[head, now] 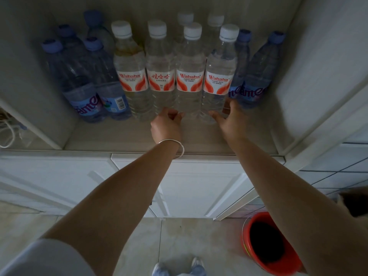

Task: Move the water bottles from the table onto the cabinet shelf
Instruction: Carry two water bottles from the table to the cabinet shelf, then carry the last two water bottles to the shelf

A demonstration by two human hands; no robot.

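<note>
Shelf (139,136), front row: clear upright bottles (190,76). Left hand (166,124) curled at third bottle's base; right hand (232,118) spread around fourth (218,80). Firm grip cannot be told.

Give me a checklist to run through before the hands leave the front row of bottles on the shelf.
1. Front-row white-cap bottles upright: ok.
2. Labels face outward: ok.
3. Left hand released from bottles: cannot tell; fingers curl at the bases.
4. Right hand released: not ok; it touches the rightmost white-cap bottle.
5. Blue-cap bottles standing: ok.
6. Shelf has free front edge: ok.
</note>
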